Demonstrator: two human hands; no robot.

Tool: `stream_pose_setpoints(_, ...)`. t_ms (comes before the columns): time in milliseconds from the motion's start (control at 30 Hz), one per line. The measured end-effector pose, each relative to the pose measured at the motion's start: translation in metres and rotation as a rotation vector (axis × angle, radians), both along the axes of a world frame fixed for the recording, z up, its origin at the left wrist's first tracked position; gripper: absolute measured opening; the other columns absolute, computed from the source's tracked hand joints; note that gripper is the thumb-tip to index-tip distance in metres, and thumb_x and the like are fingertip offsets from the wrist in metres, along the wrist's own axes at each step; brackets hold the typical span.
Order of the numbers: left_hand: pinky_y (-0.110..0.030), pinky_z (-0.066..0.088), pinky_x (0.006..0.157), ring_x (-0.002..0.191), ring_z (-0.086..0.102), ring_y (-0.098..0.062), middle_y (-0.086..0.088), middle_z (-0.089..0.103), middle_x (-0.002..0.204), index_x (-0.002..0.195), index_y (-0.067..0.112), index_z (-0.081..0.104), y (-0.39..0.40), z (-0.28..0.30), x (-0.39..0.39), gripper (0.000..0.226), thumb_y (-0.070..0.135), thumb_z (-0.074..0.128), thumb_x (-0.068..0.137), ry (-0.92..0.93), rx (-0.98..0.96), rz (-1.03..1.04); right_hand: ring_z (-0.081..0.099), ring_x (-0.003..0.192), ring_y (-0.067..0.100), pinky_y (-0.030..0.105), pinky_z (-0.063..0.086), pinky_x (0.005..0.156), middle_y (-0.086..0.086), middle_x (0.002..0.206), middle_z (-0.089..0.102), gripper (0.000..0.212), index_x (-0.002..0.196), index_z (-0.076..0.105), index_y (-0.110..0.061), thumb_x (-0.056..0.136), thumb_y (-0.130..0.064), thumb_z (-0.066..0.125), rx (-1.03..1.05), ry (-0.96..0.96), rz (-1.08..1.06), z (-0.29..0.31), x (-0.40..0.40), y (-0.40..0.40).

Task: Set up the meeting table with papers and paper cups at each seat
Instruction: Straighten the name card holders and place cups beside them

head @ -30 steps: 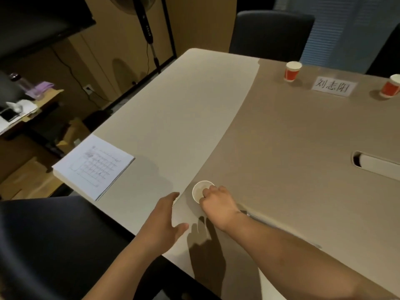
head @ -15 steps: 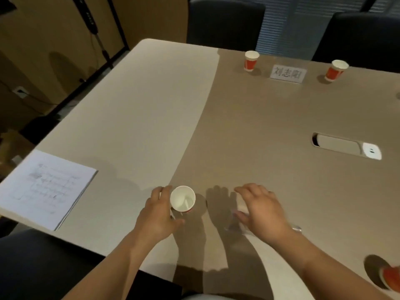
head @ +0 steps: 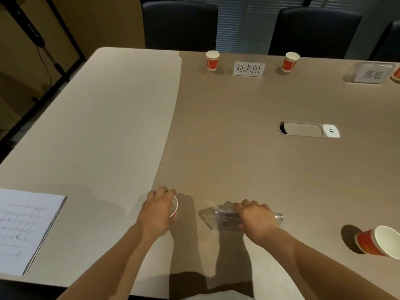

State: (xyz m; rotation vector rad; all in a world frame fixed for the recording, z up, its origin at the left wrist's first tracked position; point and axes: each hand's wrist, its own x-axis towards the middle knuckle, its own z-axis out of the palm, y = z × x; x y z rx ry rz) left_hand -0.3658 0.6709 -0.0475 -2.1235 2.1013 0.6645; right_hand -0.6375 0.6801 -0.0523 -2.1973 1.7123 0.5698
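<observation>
My left hand [head: 156,210] is wrapped around a red and white paper cup [head: 175,207] near the front edge of the meeting table [head: 121,118]; only the cup's rim and a strip of its side show. My right hand [head: 255,217] rests on a clear acrylic name stand [head: 220,219] lying just right of the cup, fingers curled over it. A stack of printed papers [head: 26,228] lies at the front left. Another paper cup [head: 376,240] stands at the front right. Two more cups [head: 212,60] [head: 290,61] stand at the far side.
A white name card [head: 249,68] stands between the two far cups, a second name card [head: 372,74] further right with a cup edge [head: 396,73] beside it. A cable hatch [head: 308,129] sits in the table's middle right. Dark chairs [head: 181,24] [head: 313,29] line the far side.
The right hand let go of the cup and moved right onto the clear stand. The left hand took hold of the cup. The view swung right.
</observation>
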Motion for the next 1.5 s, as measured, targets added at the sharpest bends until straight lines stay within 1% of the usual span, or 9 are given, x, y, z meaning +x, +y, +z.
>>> stream_pose_setpoints(100, -0.041, 0.037, 0.107, 0.136, 0.030, -0.030, 0.003, 0.027, 0.152, 0.138, 0.045, 0.033, -0.001, -0.003, 0.004, 0.085, 0.009, 0.073, 0.071, -0.037, -0.007, -0.047, 0.052, 0.117, 0.029, 0.041, 0.041, 0.095, 0.006, 0.127, 0.055, 0.049, 0.133, 0.044, -0.020, 0.087, -0.025, 0.061, 0.004, -0.008, -0.002, 0.000, 0.001, -0.001)
stream_pose_setpoints(400, -0.037, 0.044, 0.102, 0.130, 0.034, -0.027, 0.003, 0.036, 0.143, 0.138, 0.032, 0.037, 0.000, -0.007, 0.000, 0.078, -0.001, 0.067, 0.074, 0.032, -0.026, -0.004, 0.052, 0.117, 0.029, 0.042, 0.041, 0.095, 0.006, 0.127, 0.055, 0.047, 0.132, 0.044, -0.019, 0.088, -0.023, 0.060, -0.019, 0.005, -0.003, -0.004, 0.001, 0.000)
stream_pose_setpoints(567, -0.048, 0.009, 0.120, 0.148, 0.006, -0.036, -0.001, 0.014, 0.161, 0.147, 0.038, 0.018, 0.006, -0.004, -0.004, 0.091, 0.023, 0.072, 0.075, -0.068, -0.086, -0.117, 0.044, 0.127, 0.027, 0.040, 0.035, 0.103, 0.002, 0.137, 0.049, 0.063, 0.141, 0.034, -0.022, 0.086, -0.029, 0.064, -0.086, -0.072, -0.023, 0.005, 0.002, 0.006)
stream_pose_setpoints(667, -0.049, 0.005, 0.122, 0.150, 0.002, -0.035, -0.003, 0.013, 0.162, 0.151, 0.030, 0.017, 0.011, 0.011, -0.023, 0.088, 0.033, 0.069, 0.080, -0.026, -0.152, -0.227, 0.043, 0.130, 0.024, 0.039, 0.034, 0.106, -0.001, 0.141, 0.047, 0.059, 0.142, 0.036, -0.024, 0.088, -0.033, 0.060, -0.216, -0.188, -0.050, 0.024, -0.002, 0.019)
stream_pose_setpoints(800, -0.043, 0.014, 0.121, 0.145, 0.024, -0.026, 0.003, 0.036, 0.151, 0.142, 0.028, 0.038, 0.020, 0.027, -0.071, 0.065, 0.034, 0.065, 0.084, 0.087, -0.265, -0.446, 0.065, 0.095, 0.023, 0.037, 0.048, 0.083, -0.001, 0.106, 0.068, 0.024, 0.110, 0.064, -0.025, 0.088, -0.028, 0.054, -0.390, -0.247, -0.099, 0.052, -0.014, 0.057)
stream_pose_setpoints(900, -0.034, 0.032, 0.111, 0.126, 0.048, -0.018, 0.007, 0.057, 0.129, 0.127, 0.029, 0.057, 0.022, 0.032, -0.110, 0.044, 0.034, 0.065, 0.084, 0.192, -0.328, -0.584, 0.065, 0.066, 0.025, 0.035, 0.050, 0.062, -0.001, 0.073, 0.068, 0.013, 0.079, 0.063, -0.021, 0.083, -0.024, 0.051, -0.360, -0.229, -0.144, 0.058, -0.035, 0.094)
stream_pose_setpoints(1100, -0.031, 0.052, 0.076, 0.090, 0.067, -0.015, 0.010, 0.070, 0.096, 0.092, 0.027, 0.067, 0.052, 0.047, -0.188, 0.011, 0.027, 0.057, 0.088, 0.316, -0.217, -0.723, 0.061, 0.077, 0.024, 0.035, 0.049, 0.065, 0.002, 0.088, 0.068, 0.018, 0.095, 0.062, -0.018, 0.091, -0.022, 0.045, -0.247, -0.315, -0.315, 0.076, -0.095, 0.159)
stream_pose_setpoints(1233, -0.019, 0.044, 0.067, 0.080, 0.060, -0.006, 0.012, 0.065, 0.087, 0.094, 0.026, 0.068, 0.077, 0.059, -0.240, 0.011, 0.028, 0.057, 0.092, 0.398, -0.142, -0.777, 0.060, 0.073, 0.025, 0.041, 0.052, 0.066, 0.005, 0.083, 0.067, 0.013, 0.095, 0.059, -0.018, 0.092, -0.023, 0.048, -0.242, -0.358, -0.381, 0.088, -0.140, 0.189)
stream_pose_setpoints(1500, -0.025, 0.049, 0.063, 0.069, 0.058, -0.009, 0.011, 0.061, 0.070, 0.085, 0.029, 0.064, 0.158, 0.075, -0.390, 0.013, 0.040, 0.060, 0.088, 0.403, -0.135, -0.747, 0.059, 0.071, 0.028, 0.031, 0.039, 0.057, 0.007, 0.077, 0.066, 0.031, 0.088, 0.058, -0.015, 0.095, -0.043, 0.048, -0.358, -0.278, -0.370, 0.119, -0.277, 0.268)
